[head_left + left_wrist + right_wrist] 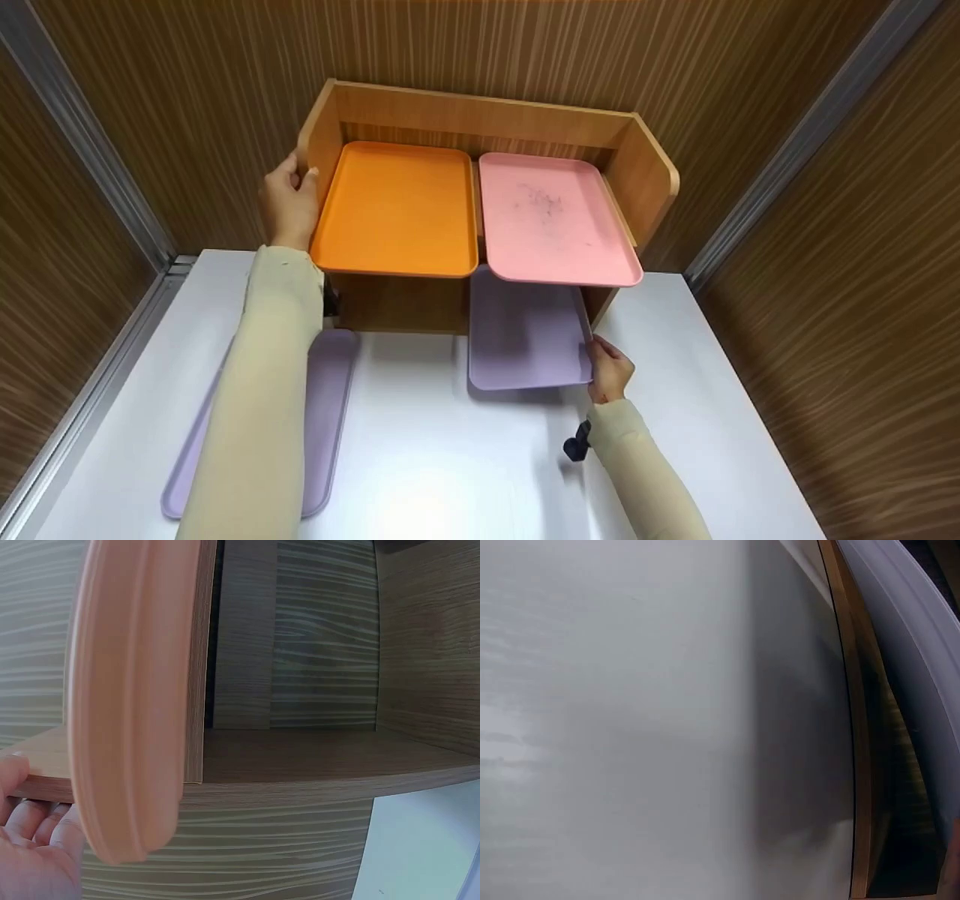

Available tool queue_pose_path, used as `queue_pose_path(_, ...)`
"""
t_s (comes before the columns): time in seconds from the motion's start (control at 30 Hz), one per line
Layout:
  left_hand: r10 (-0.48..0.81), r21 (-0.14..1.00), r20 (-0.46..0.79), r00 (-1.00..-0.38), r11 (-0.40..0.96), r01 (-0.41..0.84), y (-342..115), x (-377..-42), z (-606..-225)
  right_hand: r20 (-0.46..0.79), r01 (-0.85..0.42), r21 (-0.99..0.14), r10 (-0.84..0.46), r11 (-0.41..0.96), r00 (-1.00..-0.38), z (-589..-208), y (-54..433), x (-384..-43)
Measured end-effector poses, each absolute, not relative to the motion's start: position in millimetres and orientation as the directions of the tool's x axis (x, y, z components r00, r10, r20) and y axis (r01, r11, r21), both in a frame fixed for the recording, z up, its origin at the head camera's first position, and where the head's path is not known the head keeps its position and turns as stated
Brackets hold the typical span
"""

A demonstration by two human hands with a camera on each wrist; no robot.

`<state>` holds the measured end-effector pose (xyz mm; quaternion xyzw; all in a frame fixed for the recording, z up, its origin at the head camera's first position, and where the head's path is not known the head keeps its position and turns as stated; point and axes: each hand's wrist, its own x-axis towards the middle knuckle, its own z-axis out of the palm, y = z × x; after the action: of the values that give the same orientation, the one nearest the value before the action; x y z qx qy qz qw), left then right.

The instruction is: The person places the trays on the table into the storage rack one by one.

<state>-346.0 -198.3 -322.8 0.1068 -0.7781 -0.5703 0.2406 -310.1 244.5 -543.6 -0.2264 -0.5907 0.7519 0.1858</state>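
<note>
My left hand [290,202] grips the left side panel of a wooden shelf unit [480,97], its thumb and fingers on either face of the board in the left wrist view. Beside it, an orange tray [401,210] lies on the upper level and juts out over the front. My right hand [611,369] pinches the right edge of a purple tray [525,337], which reaches partway into the lower right compartment. Its back end is hidden beneath the pink tray [559,217]. In the right wrist view only a sliver of that hand shows, by the purple rim [922,652].
Another purple tray [330,427] lies on the white table [435,465] at the left, partly covered by my left sleeve [255,390]. Wood-patterned walls [825,337] with metal corner strips [810,142] enclose the table on the back and both sides.
</note>
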Motion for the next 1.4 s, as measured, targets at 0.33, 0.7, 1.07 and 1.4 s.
queue_pose_path(0.33, -0.447, 0.932, 0.270, -0.853, 0.344, 0.115, -199, -349, -324, -0.103, -0.026, -0.978, 0.588, -0.206, -0.802, -548, 242, -324)
queue_pose_path(0.7, -0.443, 0.938, 0.266, -0.856, 0.323, 0.125, -196, -347, -325, -0.112, 0.005, -0.983, 0.589, -0.181, -0.801, -552, 238, -335)
queue_pose_path(1.07, -0.446, 0.945, 0.267, -0.854, 0.294, 0.142, -199, -348, -325, -0.089, 0.006, -0.986, 0.492, -0.167, -0.866, -522, 228, -323)
queue_pose_path(1.4, -0.439, 0.943, 0.260, -0.860, 0.306, 0.129, -198, -348, -326, -0.187, 0.086, -0.969, 0.465, -0.230, -0.865, -547, 243, -329)
